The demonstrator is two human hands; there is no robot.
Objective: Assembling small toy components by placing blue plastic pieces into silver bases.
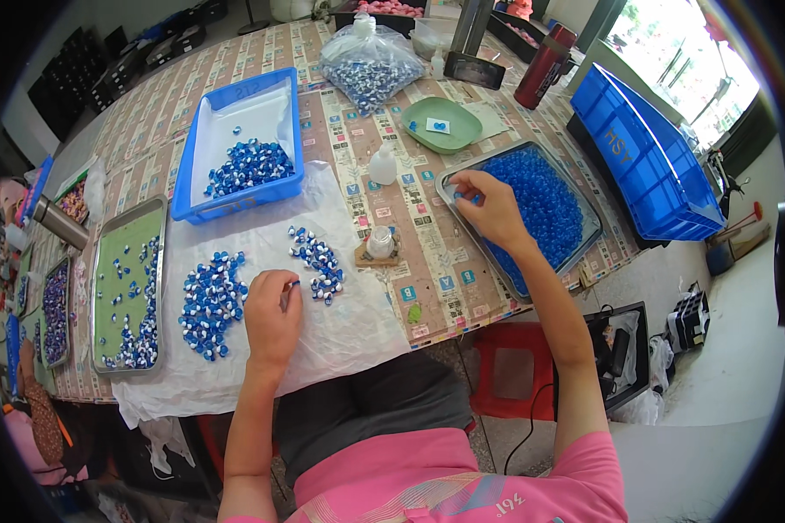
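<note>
My left hand (272, 315) rests over the white sheet (340, 322), fingers closed in a pinch, with a bit of dark blue at the fingertips that looks like a bead. It lies between two piles of blue-and-white beads: a larger pile (211, 305) to its left and a smaller, curved pile (318, 261) beyond it. Over the left rim of a metal tray (595, 228) is my right hand (495, 213), its thumb and fingers pinched around a small blue bead. Clear blue beads (541, 205) fill that tray.
A blue bin (187, 187) and a green-lined tray (105, 227) hold more two-coloured beads. Between my hands stand a small glass jar (380, 242) and a white squeeze bottle (382, 166). Further back are a green dish (462, 131), a bead-filled bag (371, 74) and a red flask (545, 68).
</note>
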